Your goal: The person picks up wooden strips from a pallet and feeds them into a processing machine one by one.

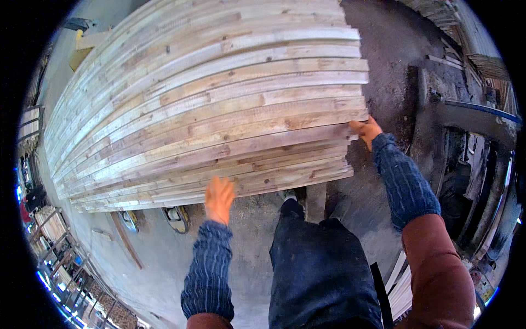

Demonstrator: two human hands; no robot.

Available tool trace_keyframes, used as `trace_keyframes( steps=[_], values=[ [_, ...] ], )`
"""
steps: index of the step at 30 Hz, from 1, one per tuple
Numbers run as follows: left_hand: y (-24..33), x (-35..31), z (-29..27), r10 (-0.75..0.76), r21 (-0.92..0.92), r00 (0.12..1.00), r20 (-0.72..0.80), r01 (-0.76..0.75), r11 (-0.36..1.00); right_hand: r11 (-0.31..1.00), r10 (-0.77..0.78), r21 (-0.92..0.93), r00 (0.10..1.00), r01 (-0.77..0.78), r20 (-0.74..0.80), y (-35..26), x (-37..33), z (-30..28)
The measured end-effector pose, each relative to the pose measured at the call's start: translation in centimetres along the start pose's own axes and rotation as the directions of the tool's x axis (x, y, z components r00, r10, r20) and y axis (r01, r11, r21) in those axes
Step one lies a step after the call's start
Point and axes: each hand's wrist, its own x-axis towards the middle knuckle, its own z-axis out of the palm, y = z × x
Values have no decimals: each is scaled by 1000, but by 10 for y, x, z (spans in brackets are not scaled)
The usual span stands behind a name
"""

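Observation:
A broad stack of long, pale jointed wooden strips (219,104) fills the middle and upper left, its cut ends at the right. My right hand (368,131) is closed on the end of one wooden strip (296,136) near the front of the upper layer. Its fingers lie at the strip's corner. By the near side of the stack hovers my left hand (219,198), slightly blurred, fingers stretched toward the wood and holding nothing. More strips (285,180) show in lower layers along the near side.
Two metal-rimmed wheels or feet (175,219) show beneath the stack's near side. A dark metal machine frame (438,115) stands to the right, with wooden pieces around it. A thin brown batten (126,241) lies on the concrete floor (159,268). Timber racks (82,274) line the left.

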Motion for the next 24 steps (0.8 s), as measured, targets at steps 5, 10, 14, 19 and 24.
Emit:
trace_keyframes(
  steps=[5, 10, 14, 19, 24],
  values=[
    [52, 82, -10, -95, -379, 980, -178, 21, 925, 990, 141, 18, 990, -141, -7, -4, 13, 18],
    [69, 105, 29, -146, -547, 972, -186, 21, 837, 961, 78, 259, 994, -94, 70, 42, 26, -61],
    [69, 91, 22, -96, -582, 980, -173, -23, 813, 982, -141, -127, 990, 139, -7, 21, -30, -36],
    [58, 73, 6, -85, -616, 987, -140, -19, 788, 414, -256, -806, 904, 422, 342, -22, -96, -23],
    [45, 10, -2, -77, -645, 996, -41, 32, 764, 275, 282, -961, 958, -39, 42, -85, -114, 34]
  ],
)
